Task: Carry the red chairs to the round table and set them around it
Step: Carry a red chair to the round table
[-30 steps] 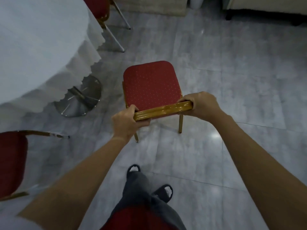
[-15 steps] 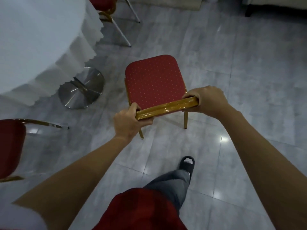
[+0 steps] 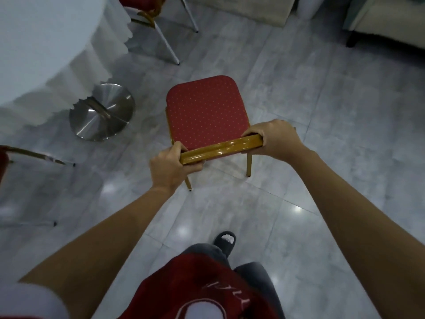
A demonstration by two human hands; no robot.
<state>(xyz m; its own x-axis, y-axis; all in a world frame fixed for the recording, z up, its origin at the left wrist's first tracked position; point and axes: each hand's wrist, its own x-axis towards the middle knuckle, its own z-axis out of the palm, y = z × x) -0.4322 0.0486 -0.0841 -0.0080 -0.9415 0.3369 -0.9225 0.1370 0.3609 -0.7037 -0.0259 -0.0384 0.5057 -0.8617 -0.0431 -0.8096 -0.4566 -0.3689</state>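
I hold a red chair (image 3: 207, 111) with a dotted seat and gold frame by the top rail of its backrest. My left hand (image 3: 171, 165) grips the rail's left end and my right hand (image 3: 273, 137) grips its right end. The seat faces away from me, and two gold legs show under the rail. The round table (image 3: 41, 54), draped in a white scalloped cloth, fills the upper left, with its shiny metal base disc (image 3: 102, 112) just left of the chair. Whether the chair's feet touch the floor I cannot tell.
A second red chair (image 3: 147, 10) with pale legs stands at the table's far side, top centre. Part of a third red chair (image 3: 4, 162) juts in at the left edge. A cream sofa (image 3: 388, 17) sits top right. Grey tiled floor spreads around; my feet are below.
I have stepped forward with the chair, and the table's base now lies closer beside its seat. Both hands keep the same grip on the backrest rail.
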